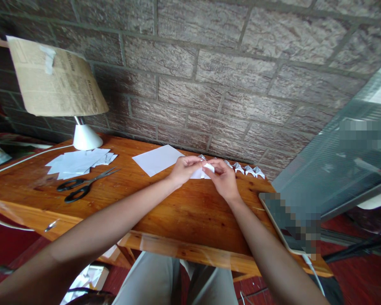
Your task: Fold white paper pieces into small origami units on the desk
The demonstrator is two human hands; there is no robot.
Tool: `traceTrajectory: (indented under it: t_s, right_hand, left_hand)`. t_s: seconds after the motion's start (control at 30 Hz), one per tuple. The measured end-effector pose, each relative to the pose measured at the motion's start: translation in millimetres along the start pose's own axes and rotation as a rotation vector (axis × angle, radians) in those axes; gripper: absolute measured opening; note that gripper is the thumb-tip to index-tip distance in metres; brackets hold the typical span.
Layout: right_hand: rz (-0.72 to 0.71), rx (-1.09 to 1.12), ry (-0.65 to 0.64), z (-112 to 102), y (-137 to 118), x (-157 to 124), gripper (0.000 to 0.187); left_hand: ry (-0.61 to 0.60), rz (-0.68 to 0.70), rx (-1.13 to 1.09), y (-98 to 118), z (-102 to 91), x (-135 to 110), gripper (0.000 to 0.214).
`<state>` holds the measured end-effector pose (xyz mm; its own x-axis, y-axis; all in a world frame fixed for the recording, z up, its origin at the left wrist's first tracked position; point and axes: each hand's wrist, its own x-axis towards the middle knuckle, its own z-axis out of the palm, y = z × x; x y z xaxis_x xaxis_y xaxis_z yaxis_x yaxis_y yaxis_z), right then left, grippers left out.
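A small folded piece of white paper (207, 170) is held between my two hands above the back middle of the desk. My left hand (186, 168) pinches its left side, thumb and fingers together. On the other side, my right hand (224, 176) grips the paper with thumb and forefinger. Several folded paper pieces (249, 170) with pointed tops stand in a row behind and to the right of my hands. Left of my hands a larger white sheet (158, 159) lies flat. Part of the row is hidden by my hands.
Black-handled scissors (82, 185) lie partly open beside a pile of white paper pieces (79, 163). A lamp (87, 137) stands at the back left. On the right edge of the wooden desk (184, 220) lies a tablet-like device (282, 220) with a white cable. A brick wall rises behind.
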<state>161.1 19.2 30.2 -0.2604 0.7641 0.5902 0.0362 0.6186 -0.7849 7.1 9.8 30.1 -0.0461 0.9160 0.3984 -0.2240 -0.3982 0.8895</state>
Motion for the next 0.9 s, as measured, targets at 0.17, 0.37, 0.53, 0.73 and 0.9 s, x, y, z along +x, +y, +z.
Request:
traceTrajectory:
  t_s: [0.17,0.37,0.53,0.73,0.9]
  right_hand:
    - [0.012,-0.007,0.007,-0.2,-0.2,0.2,0.026]
    - [0.068,0.012,0.011,-3.2,-3.0,2.4,0.030]
    - [0.084,-0.045,0.033,-9.2,-0.9,4.3,0.027]
    - [0.111,-0.030,0.036,-10.6,-2.7,5.1,0.027]
    - [0.233,0.063,0.067,-11.0,-9.5,6.4,0.029]
  left_hand:
    - [-0.042,0.006,-0.001,0.3,-1.5,0.5,0.028]
    - [-0.069,-0.007,0.011,1.8,-3.1,1.3,0.028]
    - [-0.118,-0.001,0.064,4.4,-3.6,1.4,0.034]
    - [-0.069,-0.011,0.111,0.3,-4.5,2.3,0.037]
    - [-0.101,0.010,0.139,-0.3,-3.8,0.3,0.038]
